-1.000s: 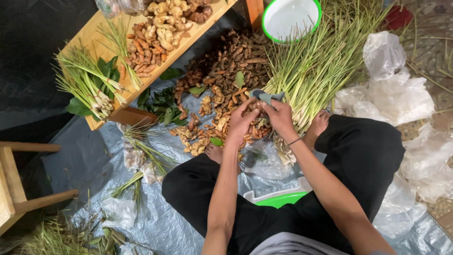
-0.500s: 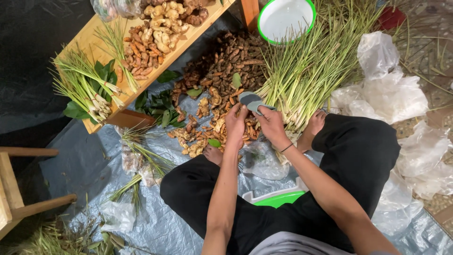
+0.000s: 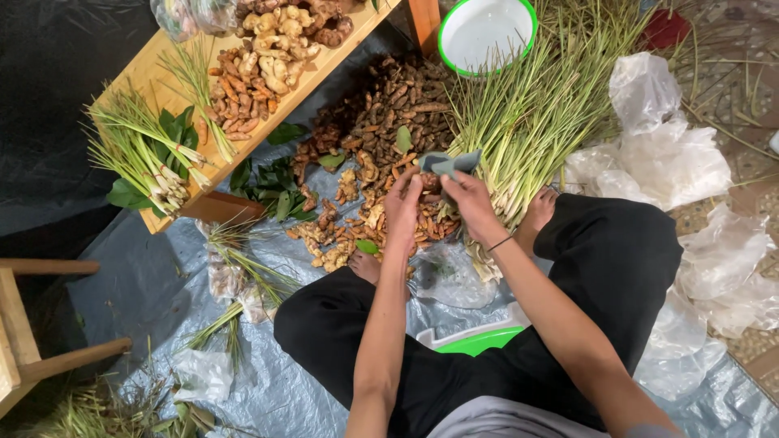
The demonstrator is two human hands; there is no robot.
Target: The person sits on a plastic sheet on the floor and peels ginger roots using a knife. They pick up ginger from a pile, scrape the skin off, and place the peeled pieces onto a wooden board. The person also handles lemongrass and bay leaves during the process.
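Head view: left hand (image 3: 403,204) and right hand (image 3: 469,200) together pinch a crumpled grey-blue cloth (image 3: 449,163), both grips closed on it, above the brown turmeric root pile (image 3: 389,122), beside green lemongrass stalks (image 3: 535,122).

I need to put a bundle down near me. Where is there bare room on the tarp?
Bare tarp lies left of the knee, between the wooden board and the stool. Ahead of the hands it is crowded: roots, lemongrass, plastic bags on the right.
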